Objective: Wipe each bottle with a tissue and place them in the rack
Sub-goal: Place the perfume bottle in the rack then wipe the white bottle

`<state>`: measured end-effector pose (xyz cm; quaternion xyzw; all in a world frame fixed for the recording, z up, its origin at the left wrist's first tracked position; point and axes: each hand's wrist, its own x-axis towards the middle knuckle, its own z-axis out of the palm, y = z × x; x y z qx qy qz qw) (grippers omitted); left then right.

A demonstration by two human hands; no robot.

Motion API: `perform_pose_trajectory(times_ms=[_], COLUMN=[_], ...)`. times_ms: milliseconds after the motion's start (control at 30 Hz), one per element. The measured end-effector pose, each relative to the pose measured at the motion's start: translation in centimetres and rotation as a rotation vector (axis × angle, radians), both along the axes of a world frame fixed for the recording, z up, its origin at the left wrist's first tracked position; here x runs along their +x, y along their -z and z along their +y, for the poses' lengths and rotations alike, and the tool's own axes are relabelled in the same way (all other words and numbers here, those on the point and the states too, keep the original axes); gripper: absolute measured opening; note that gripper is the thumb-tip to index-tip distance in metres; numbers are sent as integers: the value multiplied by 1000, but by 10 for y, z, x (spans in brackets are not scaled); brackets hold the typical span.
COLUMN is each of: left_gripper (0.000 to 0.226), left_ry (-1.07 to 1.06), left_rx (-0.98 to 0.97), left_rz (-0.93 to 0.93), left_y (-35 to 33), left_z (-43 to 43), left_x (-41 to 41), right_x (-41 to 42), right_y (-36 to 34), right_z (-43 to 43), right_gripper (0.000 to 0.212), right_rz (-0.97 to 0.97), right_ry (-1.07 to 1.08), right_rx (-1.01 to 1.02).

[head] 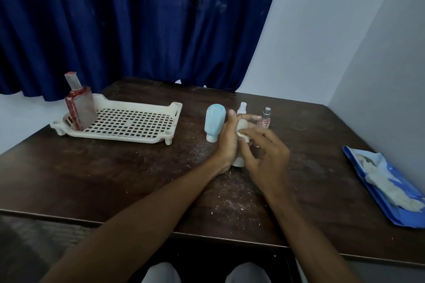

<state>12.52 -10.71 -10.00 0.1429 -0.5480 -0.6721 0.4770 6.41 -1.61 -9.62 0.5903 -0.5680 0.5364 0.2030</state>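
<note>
Dark worktop (pixel 115 179), blue curtain (pixel 138 18) behind: left hand (pixel 226 142) grips a pale bottle (pixel 238 163) standing mid-worktop, right hand (pixel 269 158) pinches a tissue (pixel 243 136) against it; a red bottle (pixel 80 105) stands in the rack (pixel 135 138).

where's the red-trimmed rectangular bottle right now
In the head view, the red-trimmed rectangular bottle stands at the left end of the white perforated plastic rack, at the far left of the dark wooden table, near the blue curtain.
</note>
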Motion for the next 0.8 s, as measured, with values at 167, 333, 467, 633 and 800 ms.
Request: perform_pose_trajectory(times_ms=[167,333,467,633,800], left_gripper=[65,62,56,51,50], left_ry=[21,33,69,23,22], left_rx=[-7,5,16,21,5], left_rz=[-19,-2,-4,0,-9], left_y=[-3,-3,-2,-5,-6], left_z=[5,2,4,5,7], left_x=[1,4,2,4,5], right_x=[-2,1,-4,-1,-2], right_y=[-3,-1,0,-1,-2], right_z=[4,2,4,3,5], right_gripper=[21,21,22,22,20], right_rz=[-48,-11,-39,-6,-40], right_ry=[40,-23,17,-7,3], right_rx=[-4,32,39,63,67])
